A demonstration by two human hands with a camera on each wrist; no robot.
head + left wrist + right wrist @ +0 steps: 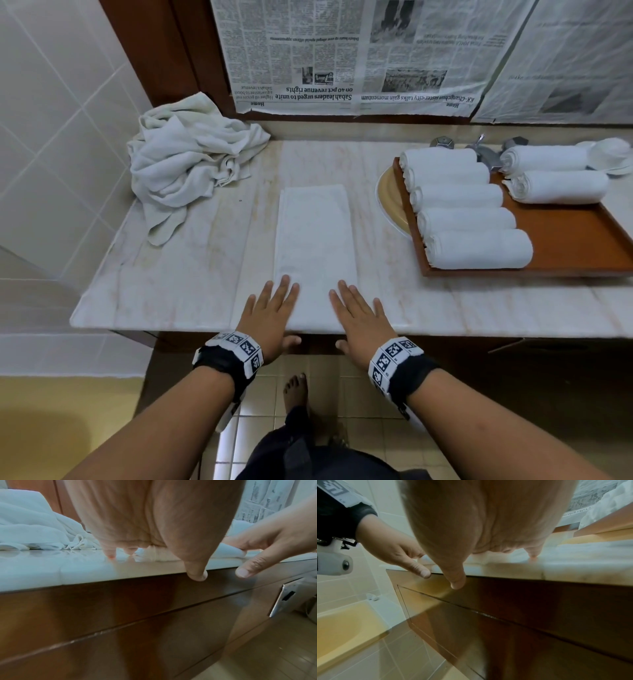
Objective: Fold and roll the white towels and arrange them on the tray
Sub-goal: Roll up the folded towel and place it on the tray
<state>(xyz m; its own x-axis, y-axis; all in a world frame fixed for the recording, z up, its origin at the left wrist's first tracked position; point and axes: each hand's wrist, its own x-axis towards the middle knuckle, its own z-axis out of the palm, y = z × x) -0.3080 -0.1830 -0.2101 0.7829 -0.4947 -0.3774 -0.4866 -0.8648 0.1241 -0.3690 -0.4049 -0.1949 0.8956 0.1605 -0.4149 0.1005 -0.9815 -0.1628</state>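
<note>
Your worktop (191, 274) ran wide in front of you, with its near edge under your palms and bare marble between the crumpled towel pile (185, 164) at the far left and the tray (582, 236) at the right. The tray overhung a sink (390, 202) and carried seven rolled towels (472, 219), five in one column and two beside it, leaving its near right part bare. The folded towel (313, 233) lay as a long strip at centre, reaching your edge. Your left hand (270, 315) and right hand (359, 315) rested flat on its near end, fingers (284, 284) straight and slightly spread, gripping nothing; both thumbs hung past the worktop edge. Newspaper (342, 51) covered the wall, upside down, reading "Sabah leaders urged to unite".
</note>
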